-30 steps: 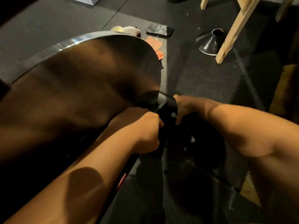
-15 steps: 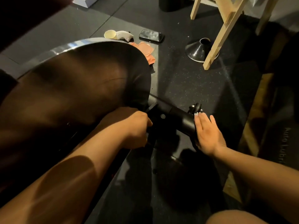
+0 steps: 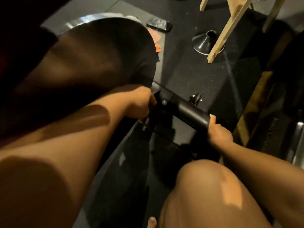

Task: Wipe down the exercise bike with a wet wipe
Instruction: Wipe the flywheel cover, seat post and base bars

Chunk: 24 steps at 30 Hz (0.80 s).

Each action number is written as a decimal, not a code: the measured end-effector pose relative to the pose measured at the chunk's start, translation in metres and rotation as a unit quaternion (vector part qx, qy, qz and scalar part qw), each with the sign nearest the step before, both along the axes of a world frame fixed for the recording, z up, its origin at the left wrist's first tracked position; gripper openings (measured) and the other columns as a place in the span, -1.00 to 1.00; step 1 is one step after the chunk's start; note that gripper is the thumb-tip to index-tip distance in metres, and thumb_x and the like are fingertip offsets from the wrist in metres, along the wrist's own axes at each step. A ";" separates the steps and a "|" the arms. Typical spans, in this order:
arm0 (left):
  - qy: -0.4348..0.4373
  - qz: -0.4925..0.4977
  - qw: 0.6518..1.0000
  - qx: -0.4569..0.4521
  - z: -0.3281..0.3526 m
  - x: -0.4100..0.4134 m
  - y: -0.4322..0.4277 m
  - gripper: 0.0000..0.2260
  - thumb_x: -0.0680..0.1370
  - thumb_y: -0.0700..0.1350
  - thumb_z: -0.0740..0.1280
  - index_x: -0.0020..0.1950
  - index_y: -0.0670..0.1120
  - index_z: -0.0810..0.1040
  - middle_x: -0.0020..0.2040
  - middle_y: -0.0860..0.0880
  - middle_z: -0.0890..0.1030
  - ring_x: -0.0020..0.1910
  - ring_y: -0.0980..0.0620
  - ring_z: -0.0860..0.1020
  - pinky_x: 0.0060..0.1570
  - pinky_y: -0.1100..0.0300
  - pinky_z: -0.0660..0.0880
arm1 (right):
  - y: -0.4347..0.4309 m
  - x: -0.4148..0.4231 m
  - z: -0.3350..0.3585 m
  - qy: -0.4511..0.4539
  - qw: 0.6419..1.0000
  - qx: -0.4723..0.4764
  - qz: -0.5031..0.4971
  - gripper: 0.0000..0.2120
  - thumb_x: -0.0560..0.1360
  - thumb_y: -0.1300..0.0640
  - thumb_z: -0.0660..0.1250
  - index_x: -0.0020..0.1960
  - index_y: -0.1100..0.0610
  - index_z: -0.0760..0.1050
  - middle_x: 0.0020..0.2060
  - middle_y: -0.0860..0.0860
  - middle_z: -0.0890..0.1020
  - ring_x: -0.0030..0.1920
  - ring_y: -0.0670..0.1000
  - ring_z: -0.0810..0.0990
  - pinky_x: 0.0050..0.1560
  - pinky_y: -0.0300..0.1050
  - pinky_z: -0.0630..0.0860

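Observation:
The exercise bike's big dark flywheel (image 3: 102,60) with its silver rim fills the upper left. From under it a black stabilizer bar (image 3: 189,111) runs along the floor toward the lower right. My left hand (image 3: 139,102) grips the black frame where the bar meets the flywheel. My right hand (image 3: 217,132) is curled round the bar's outer end, thumb on the end cap. No wet wipe shows in either hand; the palms are hidden.
On the dark rubber floor behind the flywheel lie a phone (image 3: 158,23) and an orange cloth (image 3: 155,40). A black cone-shaped base (image 3: 204,43) stands by slanted wooden legs (image 3: 228,28). A small knob (image 3: 195,97) sits beside the bar. My bare knee (image 3: 212,186) is at lower right.
My right hand has slid out along the stabilizer bar from beside the flywheel to the bar's far end and curled round it. My left hand has kept its grip on the frame.

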State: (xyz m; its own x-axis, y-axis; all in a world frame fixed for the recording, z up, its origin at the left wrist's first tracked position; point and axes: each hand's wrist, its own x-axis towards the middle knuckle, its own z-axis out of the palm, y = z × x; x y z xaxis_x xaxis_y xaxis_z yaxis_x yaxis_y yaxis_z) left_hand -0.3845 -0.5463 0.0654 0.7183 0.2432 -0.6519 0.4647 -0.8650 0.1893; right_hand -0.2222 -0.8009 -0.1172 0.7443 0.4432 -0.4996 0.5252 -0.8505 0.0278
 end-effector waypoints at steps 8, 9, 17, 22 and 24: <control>-0.243 0.129 0.959 0.071 0.041 -0.066 -0.027 -0.58 0.37 -0.01 0.16 0.15 0.01 0.62 0.06 -0.11 0.64 0.09 -0.17 0.57 0.12 -0.03 0.51 | 0.043 -0.036 0.096 0.212 0.967 0.144 0.000 -0.80 0.55 0.08 0.34 -0.02 0.23 0.58 -0.08 0.23 0.63 -0.11 0.11 0.58 -0.12 -0.08 0.44; -0.243 0.138 0.957 0.077 0.044 -0.079 -0.031 -0.62 0.42 -0.02 0.19 0.18 -0.01 0.60 0.10 -0.12 0.63 0.12 -0.16 0.55 0.15 -0.02 0.49 | 0.059 -0.045 0.118 0.238 0.954 0.180 0.017 -0.83 0.54 0.11 0.35 -0.01 0.23 0.59 -0.12 0.20 0.63 -0.16 0.06 0.55 -0.16 -0.08 0.41; -0.338 0.294 0.893 0.053 0.068 -0.183 -0.112 -0.61 0.62 -0.07 0.28 0.45 0.00 0.41 0.38 -0.02 0.49 0.35 0.00 0.40 0.25 0.32 0.24 | 0.100 -0.157 0.263 0.409 0.833 0.199 0.315 -0.93 0.49 0.22 0.43 -0.03 0.12 0.62 -0.22 0.04 0.69 -0.20 -0.02 0.67 -0.21 -0.15 0.56; -0.395 0.481 0.781 -0.047 0.075 -0.252 -0.167 -0.70 0.60 0.06 0.30 0.33 0.11 0.47 0.17 0.08 0.53 0.11 0.06 0.51 -0.12 0.31 0.44 | 0.078 -0.222 0.294 0.438 0.791 0.160 0.395 -0.88 0.52 0.22 0.39 0.05 0.16 0.61 -0.10 0.07 0.70 -0.08 0.04 0.70 -0.04 0.02 0.61; -0.428 0.521 0.735 -0.073 0.074 -0.282 -0.189 -0.79 0.58 0.05 0.35 0.18 0.04 0.58 0.05 0.05 0.60 0.03 0.05 0.57 -0.13 0.23 0.52 | 0.070 -0.247 0.299 0.403 0.791 0.161 0.431 -0.89 0.52 0.15 0.40 0.03 0.04 0.63 -0.12 0.00 0.71 -0.10 -0.01 0.69 -0.06 -0.08 0.61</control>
